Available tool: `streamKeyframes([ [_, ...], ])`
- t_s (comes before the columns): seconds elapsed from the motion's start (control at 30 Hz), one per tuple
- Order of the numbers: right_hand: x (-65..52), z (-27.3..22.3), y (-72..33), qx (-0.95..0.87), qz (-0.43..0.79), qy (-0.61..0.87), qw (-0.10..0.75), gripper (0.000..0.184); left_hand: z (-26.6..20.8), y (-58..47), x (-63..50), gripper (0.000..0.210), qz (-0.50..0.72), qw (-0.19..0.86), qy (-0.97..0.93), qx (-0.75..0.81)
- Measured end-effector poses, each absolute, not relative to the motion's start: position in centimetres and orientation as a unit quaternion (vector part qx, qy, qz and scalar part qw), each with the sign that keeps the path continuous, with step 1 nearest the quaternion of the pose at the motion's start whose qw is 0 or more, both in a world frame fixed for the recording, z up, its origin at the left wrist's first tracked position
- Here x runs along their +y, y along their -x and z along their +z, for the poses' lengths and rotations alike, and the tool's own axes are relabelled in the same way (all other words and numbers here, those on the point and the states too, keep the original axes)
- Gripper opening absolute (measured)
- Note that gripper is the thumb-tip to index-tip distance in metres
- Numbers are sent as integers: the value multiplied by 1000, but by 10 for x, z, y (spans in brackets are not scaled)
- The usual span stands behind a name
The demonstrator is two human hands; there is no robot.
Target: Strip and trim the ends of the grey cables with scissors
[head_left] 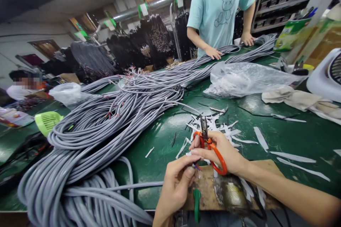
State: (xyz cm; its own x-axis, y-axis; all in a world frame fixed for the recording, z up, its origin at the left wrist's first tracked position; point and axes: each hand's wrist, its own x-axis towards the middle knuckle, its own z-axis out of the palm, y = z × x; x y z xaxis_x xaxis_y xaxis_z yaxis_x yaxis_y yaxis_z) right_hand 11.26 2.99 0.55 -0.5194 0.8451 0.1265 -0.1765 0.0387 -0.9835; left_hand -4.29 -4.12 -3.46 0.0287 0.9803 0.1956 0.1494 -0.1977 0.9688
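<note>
My left hand (176,181) is closed in a pinch on the end of a grey cable (145,185), where thin blue and red wires (197,166) stick out. My right hand (226,149) keeps orange-handled scissors (220,162) in its palm, their dark blades pointing away from me. Its thumb and fingertips reach over to the cable end and meet my left fingers there. Between the fingertips, the exact contact is hidden. Below both hands lies a brown board (262,170), with a green-handled tool (196,202) at its near side.
Big coils of grey cable (87,142) cover the left and run to the back. White strips (262,138) and black scraps litter the green table (157,131). A plastic bag (239,78), gloves (301,101) and a fan (326,74) stand right. Across the table, a person (215,17) touches cables.
</note>
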Motion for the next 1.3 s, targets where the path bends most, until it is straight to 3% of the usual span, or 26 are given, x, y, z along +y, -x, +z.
streamKeyframes([
  [0.1, 31, 10, -116, -641, 555, 326, 418, 18, -33, 41, -38, 24, 510, 398, -580, 494],
  [0.2, 33, 16, -123, -726, 396, 368, 426, 19, -31, 38, -34, 20, 532, 412, -544, 501],
  [0.37, 41, 15, -132, -848, 200, 351, 342, 15, -28, 36, -33, 17, 593, 411, -499, 480],
  [0.53, 45, 6, -133, -898, 170, 326, 240, 9, -28, 35, -34, 18, 616, 433, -479, 451],
  [0.8, 44, 7, -134, -928, 137, 291, 191, 6, -28, 36, -37, 33, 621, 467, -472, 416],
  [1.13, 42, 2, -134, -932, 55, 245, 261, 12, -29, 37, -35, 32, 626, 467, -469, 412],
  [1.3, 43, -2, -133, -915, 83, 247, 308, 15, -28, 38, -31, 26, 626, 470, -452, 427],
])
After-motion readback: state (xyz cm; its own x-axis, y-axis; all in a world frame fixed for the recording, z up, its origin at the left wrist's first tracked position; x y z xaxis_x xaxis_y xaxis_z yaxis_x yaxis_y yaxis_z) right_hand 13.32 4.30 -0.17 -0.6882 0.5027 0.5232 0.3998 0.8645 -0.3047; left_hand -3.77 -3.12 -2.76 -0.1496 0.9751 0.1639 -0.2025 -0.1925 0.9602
